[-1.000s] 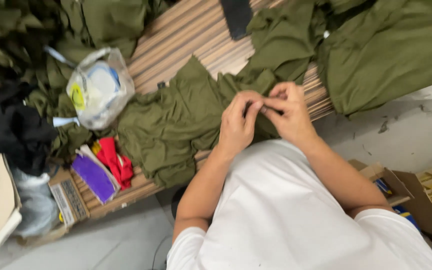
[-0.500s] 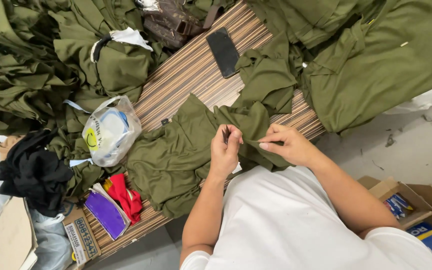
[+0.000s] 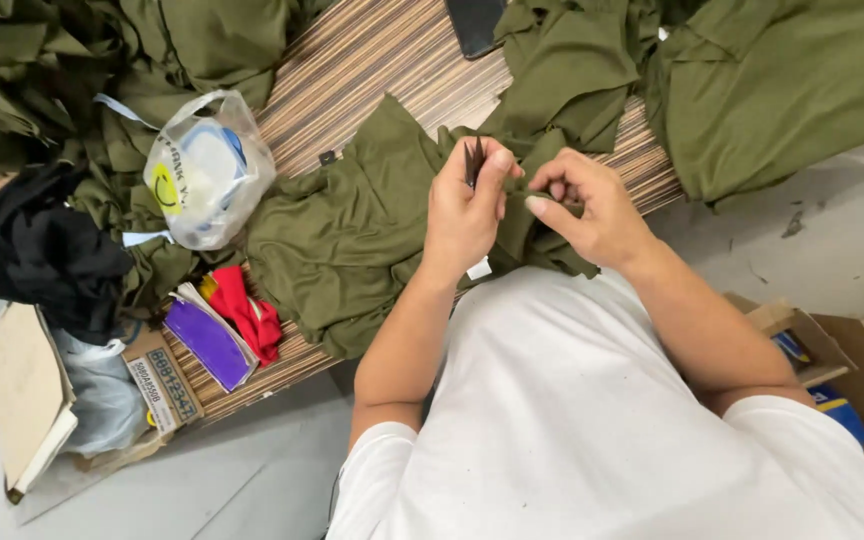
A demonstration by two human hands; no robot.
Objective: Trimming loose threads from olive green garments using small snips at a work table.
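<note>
Olive cloth [image 3: 352, 240] is spread on the striped table [image 3: 372, 60] and is pinched by both hands. A small dark tool [image 3: 473, 160] is now held upright in the left hand [image 3: 467, 215]; the right hand [image 3: 587, 205] has moved closer, fingertips gripping the fabric fold.

Translucent plastic bag [image 3: 207, 168] with yellow round print, left of hands, purple flat packet [image 3: 208, 343] below it, small white printed box [image 3: 163, 388] beside, cardboard box [image 3: 812, 340] right of hands
</note>
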